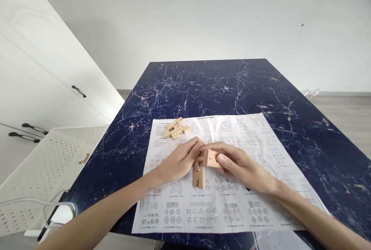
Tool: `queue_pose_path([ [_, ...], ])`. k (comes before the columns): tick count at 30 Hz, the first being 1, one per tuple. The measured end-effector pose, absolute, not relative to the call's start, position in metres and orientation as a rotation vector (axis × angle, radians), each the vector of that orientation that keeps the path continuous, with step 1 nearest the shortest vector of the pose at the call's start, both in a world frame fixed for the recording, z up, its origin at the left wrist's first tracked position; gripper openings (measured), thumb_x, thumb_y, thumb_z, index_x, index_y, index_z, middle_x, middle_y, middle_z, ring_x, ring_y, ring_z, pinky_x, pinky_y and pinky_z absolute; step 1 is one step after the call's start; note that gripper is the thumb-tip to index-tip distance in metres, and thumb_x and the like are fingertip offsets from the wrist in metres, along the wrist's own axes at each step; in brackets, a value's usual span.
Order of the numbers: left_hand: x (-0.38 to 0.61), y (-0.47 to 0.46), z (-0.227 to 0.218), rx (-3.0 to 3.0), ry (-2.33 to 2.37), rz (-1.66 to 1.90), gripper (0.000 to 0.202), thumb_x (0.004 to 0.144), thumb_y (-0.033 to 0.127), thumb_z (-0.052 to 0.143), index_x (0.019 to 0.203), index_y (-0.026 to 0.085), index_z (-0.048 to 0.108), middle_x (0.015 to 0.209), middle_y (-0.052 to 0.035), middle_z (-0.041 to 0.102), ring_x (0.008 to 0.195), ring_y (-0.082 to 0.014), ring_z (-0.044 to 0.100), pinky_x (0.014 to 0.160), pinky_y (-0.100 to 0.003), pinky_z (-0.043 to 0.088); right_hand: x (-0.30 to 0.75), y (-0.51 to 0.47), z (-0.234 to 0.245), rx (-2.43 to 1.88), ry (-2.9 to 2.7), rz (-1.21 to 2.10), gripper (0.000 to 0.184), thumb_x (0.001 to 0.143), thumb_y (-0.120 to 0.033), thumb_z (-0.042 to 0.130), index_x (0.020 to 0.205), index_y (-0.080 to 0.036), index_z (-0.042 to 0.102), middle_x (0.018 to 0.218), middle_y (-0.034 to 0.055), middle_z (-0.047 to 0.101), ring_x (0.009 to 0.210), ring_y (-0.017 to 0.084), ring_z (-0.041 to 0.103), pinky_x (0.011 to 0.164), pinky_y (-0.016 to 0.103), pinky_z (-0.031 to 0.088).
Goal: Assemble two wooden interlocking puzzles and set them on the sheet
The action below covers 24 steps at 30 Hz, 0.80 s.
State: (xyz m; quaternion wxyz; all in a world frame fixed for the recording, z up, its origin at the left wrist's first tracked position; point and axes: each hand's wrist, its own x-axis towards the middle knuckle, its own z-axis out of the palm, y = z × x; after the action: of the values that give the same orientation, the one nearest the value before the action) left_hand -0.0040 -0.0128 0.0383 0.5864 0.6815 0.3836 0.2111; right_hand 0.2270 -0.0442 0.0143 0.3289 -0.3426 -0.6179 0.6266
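The grip of the right hand (243,163) is closed on a wooden block (211,159), thumb on its marked face. The left hand (181,159) holds the upper end of a second block (198,178), its fingertips partly hidden. Both pieces meet above a printed sheet (203,128) on the dark blue surface (203,87); more wooden pieces (176,129) lie near its upper left corner.

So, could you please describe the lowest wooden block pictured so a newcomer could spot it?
On the blue table lies a white sheet. Jutting down between left hand and right hand, the block bears a black squiggle; its neighbour, a purple mark.
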Motion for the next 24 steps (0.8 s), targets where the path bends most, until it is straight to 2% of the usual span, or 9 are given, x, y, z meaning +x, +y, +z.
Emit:
queue_pose_path([
  [6, -0.006, -0.013, 0.038, 1.537, 0.866, 0.489, 0.055, 0.108, 0.072, 0.039, 0.086, 0.022, 0.045, 0.076, 0.0036, 0.040, 0.066, -0.0147, 0.036, 0.062, -0.029, 0.036, 0.224, -0.049, 0.020, -0.911, -1.641, 1.619, 0.039, 0.113, -0.059, 0.048, 0.135, -0.028, 0.054, 0.073, -0.0063, 0.042, 0.060, 0.013, 0.033, 0.055, 0.027, 0.031],
  [11, -0.006, -0.013, 0.039, 1.477, 0.813, 0.502, 0.058, 0.105, 0.076, 0.043, 0.084, 0.022, 0.047, 0.075, 0.0038, 0.039, 0.066, -0.0143, 0.035, 0.064, -0.029, 0.037, 0.222, -0.052, 0.027, -0.862, -1.575, 1.675, 0.041, 0.111, -0.063, 0.050, 0.133, -0.028, 0.050, 0.074, -0.0065, 0.042, 0.060, 0.013, 0.034, 0.056, 0.027, 0.031],
  [15, -0.007, -0.012, 0.038, 1.430, 0.775, 0.523, 0.057, 0.104, 0.075, 0.047, 0.083, 0.021, 0.047, 0.074, 0.0038, 0.041, 0.064, -0.0133, 0.036, 0.063, -0.028, 0.037, 0.226, -0.049, 0.029, -0.720, -1.521, 1.799, 0.035, 0.114, -0.056, 0.051, 0.134, -0.029, 0.049, 0.072, -0.0077, 0.041, 0.056, 0.011, 0.032, 0.053, 0.026, 0.029],
  [20, -0.009, -0.008, 0.035, 1.339, 0.708, 0.525, 0.052, 0.104, 0.071, 0.051, 0.087, 0.021, 0.050, 0.074, 0.0036, 0.048, 0.060, -0.0117, 0.039, 0.059, -0.026, 0.037, 0.231, -0.044, 0.028, -0.575, -1.427, 1.889, 0.023, 0.116, -0.041, 0.053, 0.134, -0.027, 0.049, 0.080, -0.0051, 0.055, 0.054, 0.008, 0.037, 0.052, 0.025, 0.029],
  [24, -0.009, -0.009, 0.036, 1.329, 0.670, 0.533, 0.048, 0.107, 0.065, 0.051, 0.087, 0.021, 0.050, 0.074, 0.0034, 0.050, 0.059, -0.0109, 0.039, 0.058, -0.026, 0.034, 0.228, -0.043, 0.028, -0.580, -1.395, 1.905, 0.021, 0.117, -0.037, 0.053, 0.133, -0.025, 0.049, 0.085, -0.0030, 0.062, 0.054, 0.006, 0.038, 0.052, 0.025, 0.029],
])
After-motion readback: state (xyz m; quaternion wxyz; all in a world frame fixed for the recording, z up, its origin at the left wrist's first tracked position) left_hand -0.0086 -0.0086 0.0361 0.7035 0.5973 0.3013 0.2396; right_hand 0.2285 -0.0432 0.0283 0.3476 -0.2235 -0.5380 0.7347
